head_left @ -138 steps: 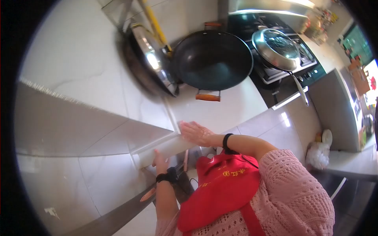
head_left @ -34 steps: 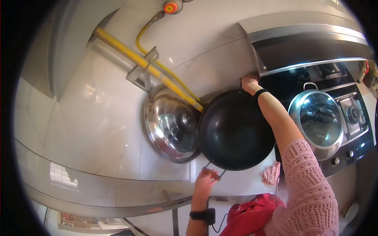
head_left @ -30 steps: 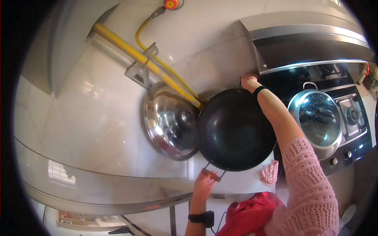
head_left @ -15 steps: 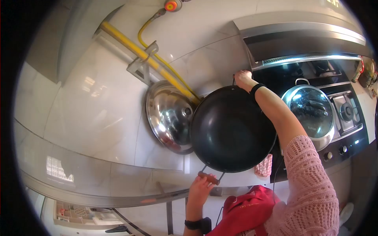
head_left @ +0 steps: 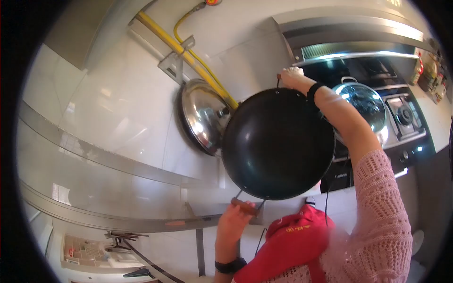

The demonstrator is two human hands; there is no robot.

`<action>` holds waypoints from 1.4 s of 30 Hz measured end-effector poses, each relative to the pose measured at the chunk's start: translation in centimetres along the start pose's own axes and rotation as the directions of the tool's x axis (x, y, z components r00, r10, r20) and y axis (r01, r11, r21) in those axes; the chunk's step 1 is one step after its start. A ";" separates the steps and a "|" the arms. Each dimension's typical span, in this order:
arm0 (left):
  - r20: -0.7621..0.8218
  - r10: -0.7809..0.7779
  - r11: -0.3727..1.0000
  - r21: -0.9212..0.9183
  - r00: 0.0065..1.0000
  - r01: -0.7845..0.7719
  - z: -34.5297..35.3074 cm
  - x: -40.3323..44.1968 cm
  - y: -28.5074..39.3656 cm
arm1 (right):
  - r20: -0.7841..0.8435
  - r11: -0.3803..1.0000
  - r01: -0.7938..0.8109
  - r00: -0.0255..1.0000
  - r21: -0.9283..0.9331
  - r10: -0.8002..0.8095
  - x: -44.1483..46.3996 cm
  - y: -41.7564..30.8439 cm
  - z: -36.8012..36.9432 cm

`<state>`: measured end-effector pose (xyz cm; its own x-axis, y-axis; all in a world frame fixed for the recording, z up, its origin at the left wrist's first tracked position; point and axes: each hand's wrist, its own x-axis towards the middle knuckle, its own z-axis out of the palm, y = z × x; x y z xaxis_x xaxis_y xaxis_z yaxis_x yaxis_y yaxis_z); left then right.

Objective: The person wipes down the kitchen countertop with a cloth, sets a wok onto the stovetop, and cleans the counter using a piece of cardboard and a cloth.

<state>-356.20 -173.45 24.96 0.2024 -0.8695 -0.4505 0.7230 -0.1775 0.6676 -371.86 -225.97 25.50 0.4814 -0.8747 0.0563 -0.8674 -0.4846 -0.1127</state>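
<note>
A large black wok [head_left: 278,146], bare inside, is held up by its two side handles at the counter's edge. My left hand [head_left: 233,220] is closed around the near wooden handle [head_left: 245,206]. At the far side my right hand [head_left: 291,79] grips the opposite handle, mostly hidden by the fingers. Left of the wok, a shiny domed metal lid [head_left: 204,115] with a dark knob leans by the wall, partly covered by the wok's rim. Beyond my right forearm, a steel pot with a glass lid [head_left: 361,101] sits on the gas stove [head_left: 377,155].
A yellow gas pipe [head_left: 163,33] runs down the tiled wall behind the lid. Above the stove hangs a range hood [head_left: 349,35]. Several bottles [head_left: 429,73] stand at the far right. A red apron [head_left: 292,240] covers my front, close to the counter edge.
The wok looks larger and nearer to me, now hiding most of the checked cloth below it. Both hands keep their hold. The view has shifted, so the stove and lid appear higher.
</note>
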 end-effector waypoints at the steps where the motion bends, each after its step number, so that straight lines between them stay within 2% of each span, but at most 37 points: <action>1: 0.019 0.005 0.999 0.034 1.000 -0.005 -0.3 -0.8 0.6 | 0.019 0.999 -0.028 0.999 0.040 0.027 -1.2 0.1 -1.2; 3: 0.069 0.020 0.995 0.096 0.997 -0.026 -0.6 -2.4 2.1 | 0.147 0.999 -0.017 0.989 0.033 0.012 -4.2 0.2 -4.5; 5: 0.022 0.062 0.981 0.183 0.998 -0.065 -0.8 -4.5 4.3 | 0.206 0.994 -0.003 0.978 0.107 -0.019 -5.5 1.6 -5.1; 7: 0.010 0.090 0.960 0.265 0.996 -0.089 -2.0 -6.5 6.6 | 0.363 0.915 -0.275 0.918 0.294 0.159 -10.3 3.8 -6.7; 8: 0.050 0.099 0.948 0.297 0.994 -0.110 -2.3 -7.2 7.6 | 0.295 0.926 -0.199 0.950 0.320 0.102 -12.6 4.7 -6.8; 11: 0.171 0.110 0.905 0.390 0.979 -0.170 -2.2 -8.5 10.0 | 0.282 0.803 -0.316 0.940 0.505 0.193 -22.0 6.1 -9.2; 12: 0.210 0.109 0.889 0.417 0.972 -0.190 -2.1 -8.7 10.8 | 0.329 0.736 -0.367 0.922 0.568 0.206 -24.1 7.5 -8.9; 14: 0.276 0.149 0.866 0.428 0.950 -0.260 -0.3 -9.2 11.5 | 0.329 0.691 -0.378 0.921 0.616 0.210 -28.9 9.8 -9.1; 15: 0.294 0.169 0.850 0.439 0.941 -0.290 0.5 -9.1 11.8 | 0.323 0.644 -0.378 0.923 0.665 0.208 -31.1 11.5 -8.5; 17: 0.326 0.208 0.820 0.456 0.922 -0.346 2.4 -9.0 11.9 | 0.283 0.477 -0.405 0.908 0.780 0.310 -36.9 11.9 -9.8; 18: 0.361 0.259 0.813 0.419 0.896 -0.404 3.7 -9.0 11.5 | 0.293 0.439 -0.447 0.879 0.779 0.376 -39.4 12.1 -10.5; 19: 0.422 0.228 0.824 0.396 0.877 -0.405 4.7 -8.8 11.4 | 0.343 0.443 -0.470 0.876 0.763 0.339 -41.7 13.8 -10.7; 21: 0.542 0.171 0.847 0.345 0.823 -0.403 6.7 -8.3 11.1 | 0.373 0.481 -0.534 0.840 0.695 0.394 -45.7 16.0 -10.8; 22: 0.558 0.160 0.864 0.319 0.814 -0.388 8.0 -8.2 10.5 | 0.338 0.493 -0.534 0.835 0.687 0.434 -47.7 17.5 -10.2; 25: 0.648 0.051 0.918 0.269 0.760 -0.292 11.9 -7.8 7.8 | 0.344 0.323 -0.562 0.773 0.761 0.534 -53.4 19.8 -10.0; 26: 0.662 0.053 0.943 0.214 0.748 -0.256 13.0 -7.6 6.4 | 0.354 0.315 -0.579 0.758 0.752 0.548 -55.3 21.0 -9.7; 27: 0.685 0.030 0.947 0.213 0.728 -0.239 14.2 -7.4 5.1 | 0.372 0.311 -0.558 0.787 0.769 0.492 -57.2 23.6 -8.6; 30: 0.729 -0.030 0.957 0.219 0.684 -0.192 18.1 -7.1 0.5 | 0.381 0.269 -0.635 0.693 0.724 0.612 -62.5 26.8 -7.9; 36: 0.712 -0.095 0.955 0.262 0.696 -0.138 27.1 -6.3 -10.6 | 0.383 0.165 -0.617 0.652 0.769 0.655 -72.1 36.7 -7.2; 38: 0.622 -0.043 0.925 0.321 0.782 -0.204 31.2 -7.4 -14.5 | 0.383 0.149 -0.615 0.643 0.774 0.663 -74.6 39.7 -7.5; 39: 0.564 0.017 0.892 0.364 0.825 -0.267 33.4 -5.6 -18.8 | 0.380 0.147 -0.591 0.669 0.793 0.639 -73.6 44.5 -3.8; 42: 0.543 0.021 0.892 0.370 0.839 -0.261 36.8 -4.4 -23.8 | 0.365 0.093 -0.549 0.663 0.830 0.654 -74.8 49.9 -0.2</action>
<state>-398.54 -182.37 32.84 -0.1736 -0.9839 -0.0422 0.3478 -0.1014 0.9321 -451.18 -184.75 15.84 -0.2021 -0.8945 -0.3988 -0.2406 0.4401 -0.8651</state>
